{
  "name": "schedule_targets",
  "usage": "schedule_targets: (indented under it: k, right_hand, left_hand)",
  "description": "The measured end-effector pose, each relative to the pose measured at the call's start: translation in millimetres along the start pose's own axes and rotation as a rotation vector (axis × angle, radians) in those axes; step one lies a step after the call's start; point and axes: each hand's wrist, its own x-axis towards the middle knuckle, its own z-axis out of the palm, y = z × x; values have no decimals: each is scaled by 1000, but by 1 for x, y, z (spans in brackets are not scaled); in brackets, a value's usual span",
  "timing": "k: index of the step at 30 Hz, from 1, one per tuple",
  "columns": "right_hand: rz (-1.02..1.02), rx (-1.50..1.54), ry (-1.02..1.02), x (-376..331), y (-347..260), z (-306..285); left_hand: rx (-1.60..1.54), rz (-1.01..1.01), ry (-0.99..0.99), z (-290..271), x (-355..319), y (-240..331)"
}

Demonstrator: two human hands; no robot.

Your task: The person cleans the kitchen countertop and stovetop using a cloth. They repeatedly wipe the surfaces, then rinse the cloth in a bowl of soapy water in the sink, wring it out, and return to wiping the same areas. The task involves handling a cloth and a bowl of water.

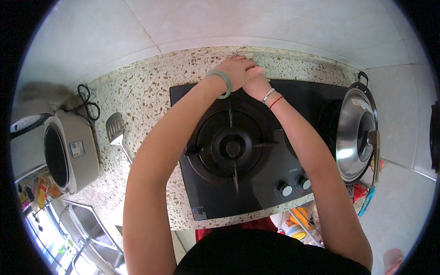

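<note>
Black and flat, the stove point(208, 195) sits right in front of you, set into a speckled stone counter point(137, 87). Both your arms stretch out over it, and your hands meet at its back edge, where stove and counter join. Your left hand point(236, 73), with a pale green bangle at the wrist, overlaps your right hand point(257, 85), which has a silver bracelet and a red string behind it. They are together, but you cannot tell from this view whether the fingers are closed around anything, as the undersides are hidden.

Between your forearms lies the round burner point(233, 147), with two silver-topped knobs point(286, 189) toward your side on the right. Beyond your right arm, a shiny metal lid point(350, 146) covers a dark pan at the stove's right end. To your left, a slotted spatula point(115, 128) rests on the counter, partly behind your arm. Farther left are a beige rice cooker point(85, 158), a looped black cord point(89, 103) and a metal sink point(89, 222).
</note>
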Motion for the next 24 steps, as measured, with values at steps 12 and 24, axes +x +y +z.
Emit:
schedule_targets:
  k: [12,24]
  right_hand:
    - [-176,-193,-419,78,-72,37]
    - [-128,-408,-395,81,-201,92]
  left_hand:
    - [-109,-187,100,-56,-87,-34]
    - [-197,-491,180,-81,-185,-76]
